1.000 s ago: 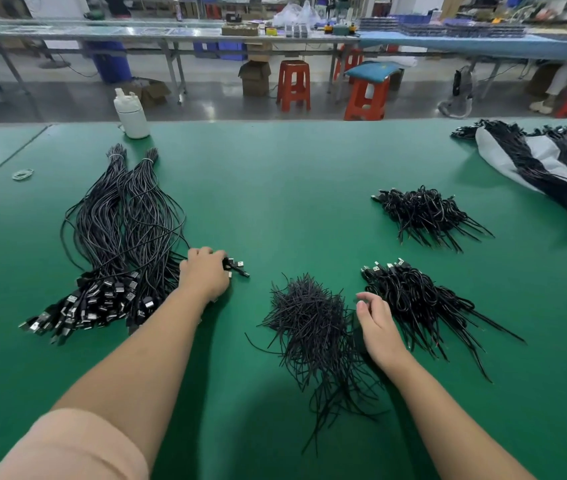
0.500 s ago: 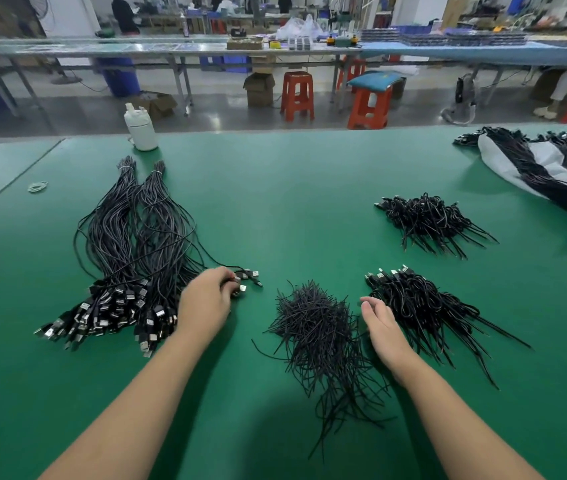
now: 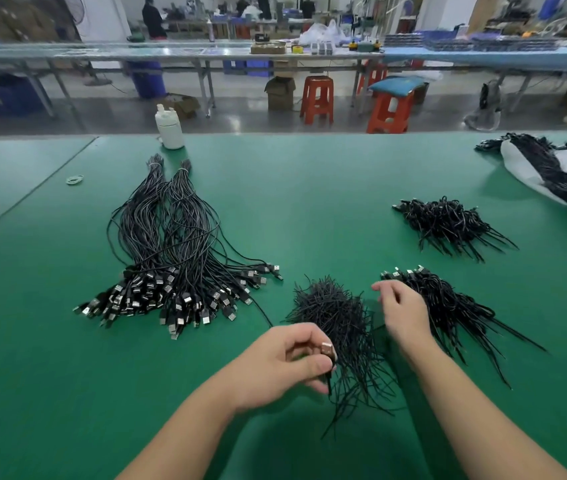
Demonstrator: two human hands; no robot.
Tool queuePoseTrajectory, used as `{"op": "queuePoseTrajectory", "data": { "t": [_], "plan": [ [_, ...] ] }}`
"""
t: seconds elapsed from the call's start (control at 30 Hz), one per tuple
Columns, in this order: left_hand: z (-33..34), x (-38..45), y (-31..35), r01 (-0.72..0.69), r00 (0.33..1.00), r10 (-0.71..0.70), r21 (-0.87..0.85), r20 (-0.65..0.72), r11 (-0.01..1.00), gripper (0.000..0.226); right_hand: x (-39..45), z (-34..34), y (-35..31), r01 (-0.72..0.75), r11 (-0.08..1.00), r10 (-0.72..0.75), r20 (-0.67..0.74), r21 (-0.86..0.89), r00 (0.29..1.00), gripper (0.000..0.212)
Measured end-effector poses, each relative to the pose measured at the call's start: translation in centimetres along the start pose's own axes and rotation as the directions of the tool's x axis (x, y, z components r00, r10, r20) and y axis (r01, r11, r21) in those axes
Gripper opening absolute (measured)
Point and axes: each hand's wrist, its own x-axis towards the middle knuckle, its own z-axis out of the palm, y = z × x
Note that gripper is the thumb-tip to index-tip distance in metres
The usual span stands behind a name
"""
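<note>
Your left hand (image 3: 289, 362) pinches a cable plug (image 3: 326, 350) between thumb and fingers, at the near edge of the pile of ties (image 3: 330, 306). Your right hand (image 3: 403, 315), loosely curled and empty, hovers just right of that pile, so it is the nearer one.

Left fingers (image 3: 304, 333) hide most of the plug (image 3: 326, 348) (blurred); the white bag (image 3: 526, 166) runs off the right edge.
</note>
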Motion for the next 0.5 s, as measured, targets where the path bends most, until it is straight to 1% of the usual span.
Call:
{"op": "queuePoseTrajectory", "data": {
  "t": [0.03,0.07,0.1,0.13,0.17,0.2,0.27,0.3,0.37,0.4,0.43,0.47,0.5],
  "plan": [
    [0.1,0.1,0.6,-0.037,0.999,0.037,-0.005,-0.001,0.999,0.008,-0.4,0.1,-1.1,0.066,0.997,-0.066,0.03,-0.025,0.997,0.022],
    [0.1,0.2,1.1,-0.069,0.997,0.068,-0.027,-0.037,0.997,0.008,-0.9,0.4,-2.2,0.14,0.99,-0.137,0.071,-0.033,0.988,0.025],
    [0.0,0.5,1.5,-0.094,0.992,0.088,-0.066,-0.095,0.993,0.008,-1.5,0.7,-3.2,0.197,0.98,-0.194,0.123,-0.007,0.973,0.028],
    [-0.2,0.8,1.8,-0.122,0.982,0.105,-0.099,-0.156,0.988,0.007,-2.2,1.1,-4.2,0.222,0.974,-0.226,0.193,0.045,0.955,0.027],
    [-0.5,1.1,2.2,-0.151,0.968,0.124,-0.109,-0.218,0.983,0.006,-3.2,1.5,-5.0,0.21,0.97,-0.237,0.285,0.12,0.929,0.023],
    [-0.9,1.4,2.3,-0.179,0.95,0.147,-0.094,-0.276,0.979,0.007,-4.2,1.9,-5.8,0.177,0.966,-0.238,0.385,0.188,0.892,0.025],
    [-2.0,1.9,2.5,-0.23,0.911,0.188,-0.074,-0.368,0.97,0.006,-5.8,2.5,-6.8,0.101,0.957,-0.238,0.536,0.272,0.81,0.041],
    [-2.5,2.1,2.6,-0.259,0.886,0.198,-0.092,-0.42,0.961,0.006,-6.4,2.6,-7.1,0.074,0.952,-0.242,0.586,0.297,0.773,0.046],
    [-3.7,2.5,2.6,-0.322,0.832,0.191,-0.173,-0.52,0.931,0.009,-7.2,2.7,-7.7,0.066,0.937,-0.282,0.627,0.344,0.726,0.045],
    [-4.1,2.7,2.6,-0.343,0.816,0.175,-0.218,-0.551,0.914,0.01,-7.6,2.7,-7.9,0.076,0.927,-0.305,0.619,0.368,0.724,0.04],
    [-4.4,2.8,2.5,-0.345,0.815,0.156,-0.252,-0.559,0.904,0.011,-7.9,2.8,-8.1,0.081,0.914,-0.326,0.599,0.399,0.731,0.034],
    [-4.5,2.8,2.3,-0.325,0.829,0.139,-0.264,-0.542,0.908,0.017,-8.2,2.9,-8.3,0.082,0.9,-0.343,0.578,0.428,0.74,0.03],
    [-4.3,2.9,1.9,-0.286,0.857,0.122,-0.266,-0.501,0.921,0.026,-8.4,3.1,-8.4,0.081,0.89,-0.353,0.565,0.449,0.746,0.03]
  ]
}}
